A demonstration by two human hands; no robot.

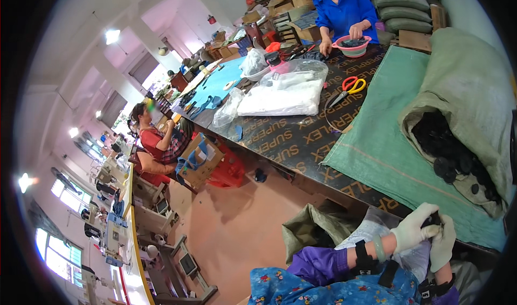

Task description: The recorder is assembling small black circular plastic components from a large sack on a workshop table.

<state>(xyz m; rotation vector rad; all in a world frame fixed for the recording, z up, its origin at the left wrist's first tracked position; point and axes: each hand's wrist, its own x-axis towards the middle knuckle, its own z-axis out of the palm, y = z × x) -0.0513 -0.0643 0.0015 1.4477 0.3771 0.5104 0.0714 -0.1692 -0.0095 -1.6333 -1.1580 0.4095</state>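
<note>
Both hands gloved in white, together at the near edge of the surface point(301, 146), toward its right end. Left hand point(412, 230): fingers curled tight on a small dark piece point(431, 219). Right hand point(442, 244): also folded closed, on the same piece from the right. Piece mostly covered by fingers — its long axis I cannot tell.

Beyond them, on a green sheet point(371, 127), lies a bulging sack point(458, 76), long axis running from far edge toward near right corner. Mouth faces the near edge, dark pieces point(442, 143) spilling at the lip — ahead of both hands, right hand nearer.
</note>
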